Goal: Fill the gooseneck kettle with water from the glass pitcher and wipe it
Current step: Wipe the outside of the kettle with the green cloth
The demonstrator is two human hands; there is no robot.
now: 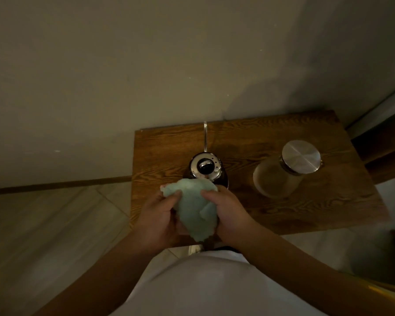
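Note:
The gooseneck kettle (pixel 206 168) stands on the wooden table (pixel 249 208), lid on, its thin spout pointing away toward the wall. A light green cloth (pixel 193 205) is bunched just in front of the kettle, covering its near side. My left hand (pixel 156 212) grips the cloth's left edge and my right hand (pixel 228 212) grips its right side. The glass pitcher (pixel 283 174) with a round metal lid stands to the right of the kettle, apart from both hands.
The table is small and pushed against a plain wall at the back. Tiled floor lies to the left. A dark wooden piece of furniture (pixel 383 153) sits past the table's right edge. My white shirt fills the bottom of the view.

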